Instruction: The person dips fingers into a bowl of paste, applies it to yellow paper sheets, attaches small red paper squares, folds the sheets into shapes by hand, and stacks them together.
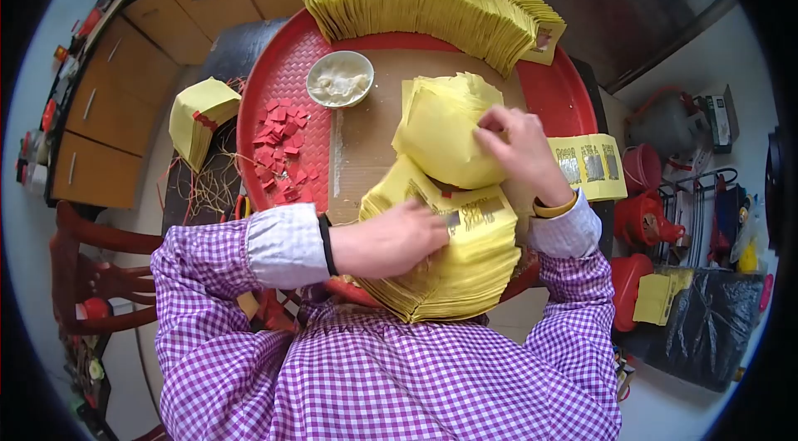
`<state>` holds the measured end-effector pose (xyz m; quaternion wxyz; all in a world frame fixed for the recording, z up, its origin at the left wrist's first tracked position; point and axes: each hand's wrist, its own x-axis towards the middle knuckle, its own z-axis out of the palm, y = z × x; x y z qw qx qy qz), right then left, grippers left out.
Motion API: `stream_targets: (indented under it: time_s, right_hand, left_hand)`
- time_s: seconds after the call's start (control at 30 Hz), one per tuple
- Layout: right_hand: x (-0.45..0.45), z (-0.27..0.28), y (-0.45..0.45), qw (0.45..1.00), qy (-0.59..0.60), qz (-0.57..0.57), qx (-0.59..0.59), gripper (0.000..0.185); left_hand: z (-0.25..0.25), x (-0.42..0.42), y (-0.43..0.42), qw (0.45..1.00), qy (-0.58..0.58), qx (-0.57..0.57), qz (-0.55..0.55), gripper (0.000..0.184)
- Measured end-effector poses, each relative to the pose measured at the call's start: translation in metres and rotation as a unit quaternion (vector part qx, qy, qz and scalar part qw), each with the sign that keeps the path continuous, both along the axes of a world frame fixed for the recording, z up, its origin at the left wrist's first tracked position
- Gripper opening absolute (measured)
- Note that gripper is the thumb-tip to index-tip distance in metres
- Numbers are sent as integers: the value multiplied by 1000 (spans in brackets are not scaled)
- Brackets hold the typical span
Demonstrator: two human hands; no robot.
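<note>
A thick fanned stack of yellow printed paper [465, 275] lies at the near side of the red tray. Above it, a rounded bundle of yellow paper [445, 129] rests on the cardboard. My left hand [395, 237] lies over the printed stack, its fingers blurred by motion. My right hand [517, 146] touches the right side of the rounded bundle, thumb and fingers pinched at the paper's edge. A small bit of red shows between bundle and stack.
A red round tray [295, 50] holds small red paper squares [278, 146], a white bowl of paste [340, 79] and a long row of folded yellow paper [416, 0]. Left are a yellow bundle [199, 121] and loose strings [212, 183]; right, printed sheets [592, 167].
</note>
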<state>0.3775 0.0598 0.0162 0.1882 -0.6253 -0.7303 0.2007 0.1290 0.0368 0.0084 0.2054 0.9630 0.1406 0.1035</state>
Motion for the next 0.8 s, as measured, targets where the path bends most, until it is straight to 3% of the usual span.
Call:
stream_targets:
  time_s: [0.03,0.1,0.13,0.2,0.27,0.37,0.53,0.67,0.8]
  right_hand:
    - [4,-7,3,992,-19,-23,122,21]
    - [1,1,-2,990,-14,5,138,22]
    - [-2,8,-9,988,-8,31,153,23]
    - [-7,25,-24,980,3,80,184,26]
    - [-23,38,-43,991,-1,125,46,28]
    - [-33,9,-47,998,13,66,-15,25]
    - [-28,13,-36,999,35,19,-18,23]
    - [-20,15,-42,997,52,51,-4,24]
    - [-24,14,-44,996,45,74,-22,21]
  left_hand:
    - [2,-1,-3,991,73,-75,-79,17]
    - [18,7,13,943,84,-322,13,9]
    - [16,10,27,943,84,-323,12,9]
    - [3,17,52,910,26,-383,156,9]
    - [-11,22,55,923,-4,-362,130,11]
    - [-25,30,59,949,-96,-295,59,15]
    - [-12,17,70,941,-80,-268,190,17]
    - [12,10,45,941,-54,-254,216,21]
    - [-2,18,40,946,-87,-234,208,26]
